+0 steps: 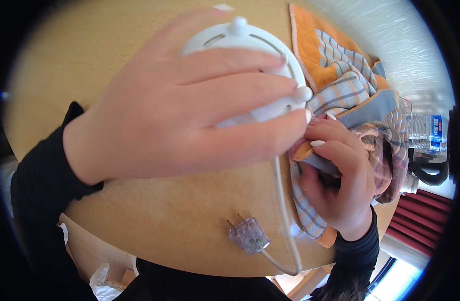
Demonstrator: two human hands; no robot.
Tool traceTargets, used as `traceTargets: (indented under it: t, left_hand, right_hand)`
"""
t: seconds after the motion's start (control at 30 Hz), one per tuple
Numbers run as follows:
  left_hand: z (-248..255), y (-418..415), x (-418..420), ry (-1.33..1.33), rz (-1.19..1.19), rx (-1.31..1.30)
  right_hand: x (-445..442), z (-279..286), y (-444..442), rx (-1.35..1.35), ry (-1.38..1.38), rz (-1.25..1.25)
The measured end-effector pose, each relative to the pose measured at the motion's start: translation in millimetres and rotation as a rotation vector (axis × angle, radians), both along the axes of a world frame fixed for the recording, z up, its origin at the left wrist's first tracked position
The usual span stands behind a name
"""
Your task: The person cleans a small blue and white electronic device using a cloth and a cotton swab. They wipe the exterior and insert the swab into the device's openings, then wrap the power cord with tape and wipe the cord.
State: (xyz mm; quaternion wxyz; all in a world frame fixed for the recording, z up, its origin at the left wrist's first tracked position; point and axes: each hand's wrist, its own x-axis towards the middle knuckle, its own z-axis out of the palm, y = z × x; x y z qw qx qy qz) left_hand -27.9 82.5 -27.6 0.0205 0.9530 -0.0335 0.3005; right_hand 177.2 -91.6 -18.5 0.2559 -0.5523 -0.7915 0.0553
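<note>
A round white plastic appliance base (265,37) with small knob-like feet and curved slots faces up over the wooden table. My left hand (192,101) spreads across it, its fingers over the rim and a fingertip touching the right edge. My right hand (339,169) pinches a bunched part of a checked orange-and-grey cloth (346,90) close against the base's lower right edge. A white cord (284,210) runs down from beneath my left hand to a clear two-prong plug (248,235) lying on the table.
Behind the cloth, at the right, lie a clear plastic bottle (422,131) and a black curved handle (429,173). A dark red curtain (420,222) hangs beyond the table (158,222). Crumpled white plastic (104,284) shows below the table's near edge.
</note>
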Motion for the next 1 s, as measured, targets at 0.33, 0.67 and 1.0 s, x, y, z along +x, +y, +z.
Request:
traceTargets:
  t: [0.33, 0.67, 1.0]
  left_hand:
    - [-1, 17, 26, 0.071, -0.114, 0.1]
    - [23, 44, 47, 0.176, -0.132, 0.314]
    - [55, 65, 58, 0.404, -0.056, 0.636]
  right_hand:
    - [-3, 10, -1, 0.04, 0.02, -0.077]
    - [-11, 14, 10, -0.003, -0.154, 0.01]
    - [-24, 12, 6, -0.075, -0.15, 0.006]
